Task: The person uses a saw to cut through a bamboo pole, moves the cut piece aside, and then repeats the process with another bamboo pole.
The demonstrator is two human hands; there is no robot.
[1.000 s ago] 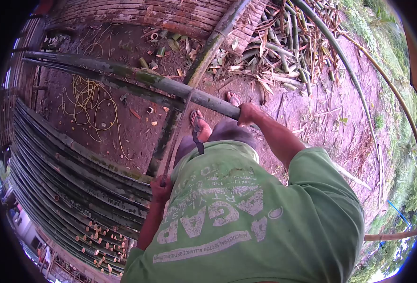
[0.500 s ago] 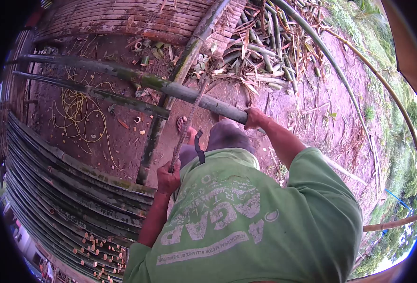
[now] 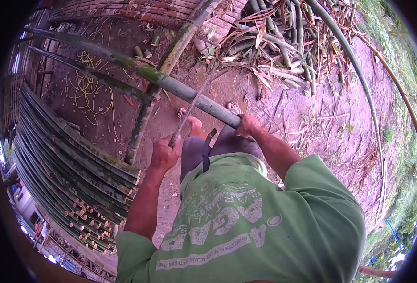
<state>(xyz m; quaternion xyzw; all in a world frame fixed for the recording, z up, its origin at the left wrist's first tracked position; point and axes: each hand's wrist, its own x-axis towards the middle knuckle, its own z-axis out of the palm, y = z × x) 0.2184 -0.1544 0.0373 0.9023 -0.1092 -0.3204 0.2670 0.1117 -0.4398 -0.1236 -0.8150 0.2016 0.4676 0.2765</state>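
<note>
My right hand (image 3: 248, 126) is closed round the near end of a thick green bamboo pole (image 3: 180, 89), which runs away to the far left. The pole rests across a slanting mossy bamboo beam (image 3: 182, 40). My left hand (image 3: 165, 153) is wrapped round the lower end of a long, thin brown stick (image 3: 194, 103). That stick slopes up to the right and crosses over the pole in this view. A thinner bamboo pole (image 3: 109, 81) lies alongside on the left, ending near the beam. My feet in sandals (image 3: 182, 113) stand below the pole.
A large stack of bamboo poles (image 3: 72, 155) lies at the left. Tangled yellow cord (image 3: 86, 82) is on the dirt ground. Bamboo offcuts and dry leaves (image 3: 284, 45) are heaped at the back, beside a slatted bamboo platform (image 3: 123, 12). Long curved bamboo (image 3: 354, 61) arches at the right.
My view has shifted, and both sandalled feet now show. My left hand has come up a little with the stick, and my right hand sits slightly lower on the pole's end, grip kept.
</note>
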